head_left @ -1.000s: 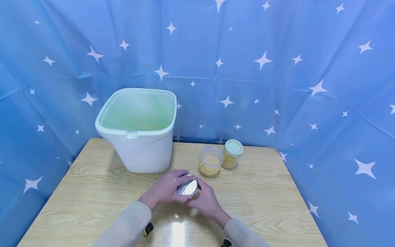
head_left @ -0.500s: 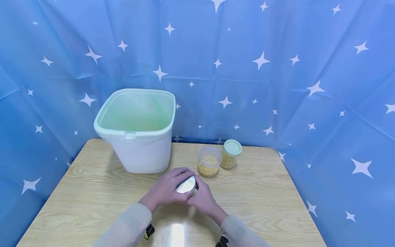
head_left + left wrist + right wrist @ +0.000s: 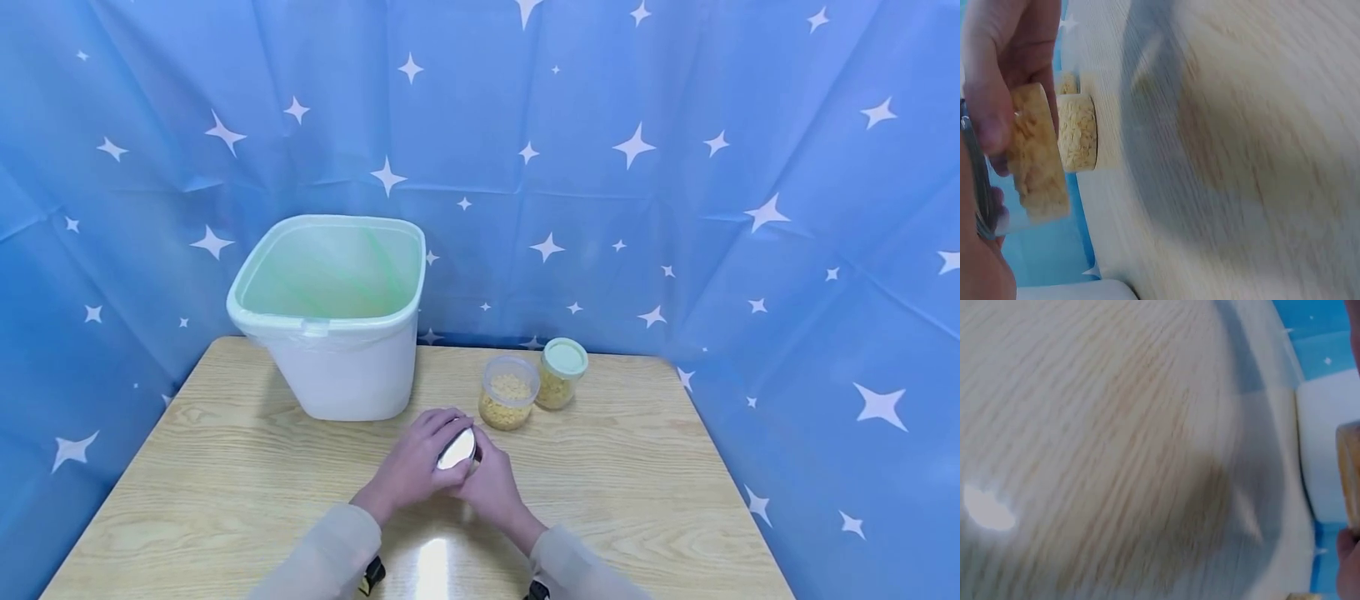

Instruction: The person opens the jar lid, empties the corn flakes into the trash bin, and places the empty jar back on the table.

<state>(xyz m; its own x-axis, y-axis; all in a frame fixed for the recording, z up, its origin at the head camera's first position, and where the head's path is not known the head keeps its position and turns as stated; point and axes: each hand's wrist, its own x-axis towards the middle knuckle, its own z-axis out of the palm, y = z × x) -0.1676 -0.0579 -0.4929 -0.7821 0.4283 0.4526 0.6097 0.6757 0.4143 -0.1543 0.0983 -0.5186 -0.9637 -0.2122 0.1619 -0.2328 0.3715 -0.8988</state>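
A clear jar [image 3: 1040, 165] with pale yellow pieces inside is held between both hands above the table, as the left wrist view shows. Its shiny silver lid [image 3: 457, 450] faces up toward the head camera. My left hand [image 3: 411, 468] grips the lid, fingers curled over its far edge and thumb on the near side. The right hand [image 3: 493, 487] holds the jar's body from the right. Much of the jar is hidden by the hands in the head view, and only a slice of its base [image 3: 1350, 478] shows in the right wrist view.
Just beyond the hands stands a clear tub [image 3: 508, 408] of yellow pieces with a translucent lid. Beside it is a jar with a pale green lid [image 3: 565, 358]. A large white bin [image 3: 356, 375] occupies the back left of the wooden table [image 3: 637, 483]. A starry blue curtain [image 3: 480, 133] surrounds it.
My left hand and wrist have turned and shifted slightly right over the lid, so less of the silver top shows. The right hand keeps its grip with little movement.
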